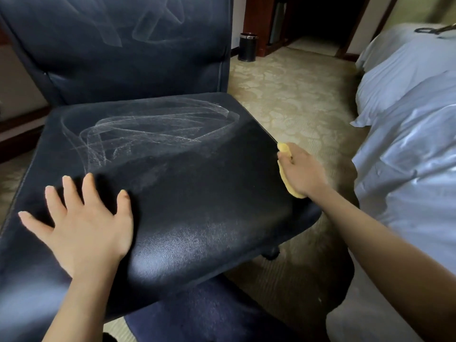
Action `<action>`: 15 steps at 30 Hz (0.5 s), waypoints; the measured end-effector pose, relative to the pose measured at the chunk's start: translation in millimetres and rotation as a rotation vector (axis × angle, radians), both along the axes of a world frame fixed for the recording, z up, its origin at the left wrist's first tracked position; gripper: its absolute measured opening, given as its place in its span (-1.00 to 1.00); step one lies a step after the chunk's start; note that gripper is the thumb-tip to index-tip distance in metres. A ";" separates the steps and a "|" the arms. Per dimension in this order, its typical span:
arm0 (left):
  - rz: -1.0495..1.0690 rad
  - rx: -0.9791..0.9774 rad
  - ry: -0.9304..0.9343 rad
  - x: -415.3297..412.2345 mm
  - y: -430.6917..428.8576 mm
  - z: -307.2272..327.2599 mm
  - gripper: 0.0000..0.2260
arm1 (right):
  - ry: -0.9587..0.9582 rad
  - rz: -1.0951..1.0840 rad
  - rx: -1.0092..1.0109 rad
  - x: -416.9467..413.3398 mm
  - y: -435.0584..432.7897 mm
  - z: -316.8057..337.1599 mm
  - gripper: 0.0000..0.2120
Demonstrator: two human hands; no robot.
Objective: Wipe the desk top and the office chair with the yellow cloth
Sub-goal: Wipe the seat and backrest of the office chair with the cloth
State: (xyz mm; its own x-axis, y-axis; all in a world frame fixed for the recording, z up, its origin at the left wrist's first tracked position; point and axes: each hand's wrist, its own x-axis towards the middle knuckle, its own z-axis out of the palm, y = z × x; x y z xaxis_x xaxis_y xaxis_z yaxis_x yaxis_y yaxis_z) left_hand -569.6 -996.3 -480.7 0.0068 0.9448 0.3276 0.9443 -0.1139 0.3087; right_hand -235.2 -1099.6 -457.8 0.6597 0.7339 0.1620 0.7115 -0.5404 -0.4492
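Right hand [299, 172] grips the cloth [283, 149] at the seat [197, 193]'s 3 o'clock edge — streaks [148, 129] lie toward 10 o'clock; left hand [81, 225] flat, open.

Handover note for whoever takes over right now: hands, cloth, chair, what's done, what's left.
Left hand flat, fingers spread, on the office chair seat, near left.
Right hand grips the yellow cloth at the seat's right edge.
Done: seat's near half looks wiped.
Left: whitish streaks on the seat's far half and on the backrest; desk top not in view.
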 end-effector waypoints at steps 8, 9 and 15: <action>-0.065 0.022 -0.112 -5.8 11.4 -8.2 -0.36 | -0.268 -0.015 0.552 -53.8 -75.9 -65.8 -0.61; -0.074 0.027 -0.119 -5.8 11.6 -8.2 -0.36 | -0.314 0.017 0.571 -58.4 -79.8 -73.4 -0.62; -0.060 0.045 -0.047 -0.8 3.7 -3.3 -0.36 | -0.389 0.250 0.415 -55.8 -64.7 -51.9 -0.62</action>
State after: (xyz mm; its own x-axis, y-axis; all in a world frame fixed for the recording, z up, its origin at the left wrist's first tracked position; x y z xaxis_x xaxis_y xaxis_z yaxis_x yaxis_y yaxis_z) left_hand -570.4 -992.6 -484.0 0.0470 0.9276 0.3706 0.9198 -0.1848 0.3460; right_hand -291.0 -1164.3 -509.7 0.3114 0.6827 0.6610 0.9477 -0.1720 -0.2689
